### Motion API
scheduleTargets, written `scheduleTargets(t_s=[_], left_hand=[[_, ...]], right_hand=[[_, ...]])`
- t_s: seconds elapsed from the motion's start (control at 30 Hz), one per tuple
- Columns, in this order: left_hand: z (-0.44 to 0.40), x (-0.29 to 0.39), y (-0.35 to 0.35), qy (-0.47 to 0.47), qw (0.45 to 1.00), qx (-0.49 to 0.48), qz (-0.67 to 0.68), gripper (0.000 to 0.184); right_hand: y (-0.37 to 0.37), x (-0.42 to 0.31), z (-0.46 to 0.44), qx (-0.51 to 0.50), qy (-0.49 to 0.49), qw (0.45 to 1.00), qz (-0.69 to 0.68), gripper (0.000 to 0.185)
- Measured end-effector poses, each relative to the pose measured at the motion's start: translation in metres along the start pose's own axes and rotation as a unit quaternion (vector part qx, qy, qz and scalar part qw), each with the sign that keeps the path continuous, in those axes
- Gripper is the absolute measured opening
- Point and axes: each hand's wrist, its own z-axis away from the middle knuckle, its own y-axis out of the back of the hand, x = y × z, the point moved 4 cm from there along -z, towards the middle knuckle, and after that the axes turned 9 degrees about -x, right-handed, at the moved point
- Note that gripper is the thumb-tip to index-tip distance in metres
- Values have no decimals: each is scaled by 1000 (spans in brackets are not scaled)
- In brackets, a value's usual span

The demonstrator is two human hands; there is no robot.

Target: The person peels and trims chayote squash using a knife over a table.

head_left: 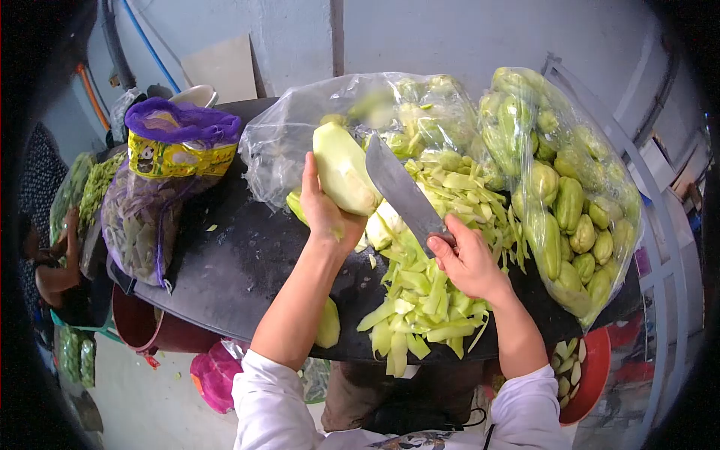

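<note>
My left hand is wrapped round a peeled, pale green chayote, raised above the dark table. In my right hand I grip the handle of a knife whose broad grey blade points up and left. The blade is beside the chayote; whether they touch, I cannot tell. Below the knife lies a heap of green peelings, spreading to the table's front edge. Another pale green piece rests at that edge, partly hidden by my left forearm.
A clear bag of unpeeled chayotes stands at right, another plastic bag behind. A purple mesh sack sits at left. Below the table are a red tub with pale pieces and a dark red bin. Another person's arm shows far left.
</note>
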Motion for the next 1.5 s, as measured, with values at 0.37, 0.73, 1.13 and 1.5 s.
scheduleTargets(t_s=[0.37,0.73,1.13,1.5], left_hand=[[-9,-16,-9,-2,999,-44,-28,58],[15,-41,-6,3,998,4,-67,72],[31,-49,-19,-15,994,-32,-106,72],[35,-46,-19,17,992,-33,-118,69]], right_hand=[[9,14,-5,53,-1,998,40,27],[-7,10,-7,36,22,999,13,30],[-18,5,-9,61,56,996,-39,32],[-16,-2,-11,13,41,998,-49,34]])
